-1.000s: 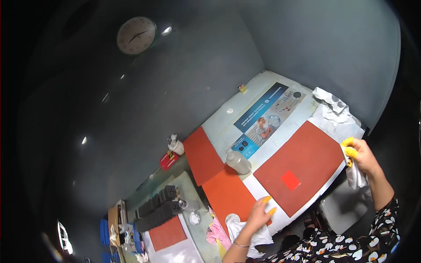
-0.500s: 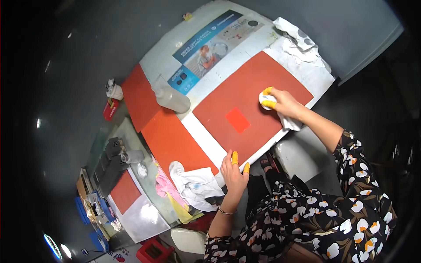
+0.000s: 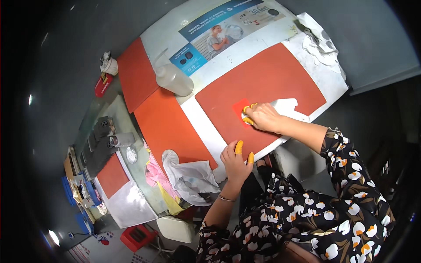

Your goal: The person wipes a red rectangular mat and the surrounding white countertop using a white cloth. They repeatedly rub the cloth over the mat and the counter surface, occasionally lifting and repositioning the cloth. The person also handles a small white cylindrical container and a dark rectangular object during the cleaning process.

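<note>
My right hand [image 3: 265, 118], with yellow finger cots on its fingertips, grips a white cloth [image 3: 287, 105]. It presses the cloth onto a bright red rectangle [image 3: 238, 105] on a brownish-red mat [image 3: 263, 74], partly covering that rectangle. The cloth's loose end trails to the right over the mat's near edge. At the mat's near-left corner rests my left hand [image 3: 237, 166], its fingers apart and nothing in them. Yellow cots cover two of its digits, and its fingertips touch the mat's edge.
Left of the mat stand a translucent squeeze bottle [image 3: 175, 80] and orange-red sheets [image 3: 175, 131]. A crumpled white cloth [image 3: 190, 177] hangs at the table's near-left edge. Another cloth [image 3: 320, 44] lies at the far right. A printed blue panel [image 3: 193, 59] lies beyond. Below is a white stool [image 3: 298, 162].
My right hand has moved left across the mat with the cloth, from the right part onto the red rectangle. My left hand stays at the near corner. The view has shifted slightly.
</note>
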Demonstrator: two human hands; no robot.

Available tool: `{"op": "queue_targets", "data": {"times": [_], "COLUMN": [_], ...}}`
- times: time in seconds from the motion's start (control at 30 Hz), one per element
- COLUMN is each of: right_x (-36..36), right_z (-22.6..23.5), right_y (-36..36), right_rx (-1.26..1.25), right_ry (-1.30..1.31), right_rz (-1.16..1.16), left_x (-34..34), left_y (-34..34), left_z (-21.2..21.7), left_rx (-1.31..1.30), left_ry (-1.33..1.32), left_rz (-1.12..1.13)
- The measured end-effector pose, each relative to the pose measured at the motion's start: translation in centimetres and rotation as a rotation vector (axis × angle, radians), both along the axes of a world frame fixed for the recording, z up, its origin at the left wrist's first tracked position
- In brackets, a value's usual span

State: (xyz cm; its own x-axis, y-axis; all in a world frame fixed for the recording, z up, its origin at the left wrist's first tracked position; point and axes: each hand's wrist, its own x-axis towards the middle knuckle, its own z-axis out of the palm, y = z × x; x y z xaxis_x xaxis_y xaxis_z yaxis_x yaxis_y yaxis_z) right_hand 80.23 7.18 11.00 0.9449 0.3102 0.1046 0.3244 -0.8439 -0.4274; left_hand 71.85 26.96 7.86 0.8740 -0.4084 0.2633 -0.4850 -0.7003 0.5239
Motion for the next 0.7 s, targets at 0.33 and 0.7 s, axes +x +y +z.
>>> {"op": "queue_targets", "data": {"times": [0.33,0.7], "right_x": [2.4,0.0], "right_z": [-0.7,-0.2], "right_y": [0.0,1.2], "right_rx": [-0.051,-0.096], "right_ry": [-0.149,0.018], "right_rz": [0.084,0.157], "left_x": [0.2,0.4], "left_y": [-0.1,0.3], "left_z": [0.9,0.5], "left_rx": [0.048,-0.008], "left_ry": [0.046,0.010], "left_rz": [0.002,0.002]}}
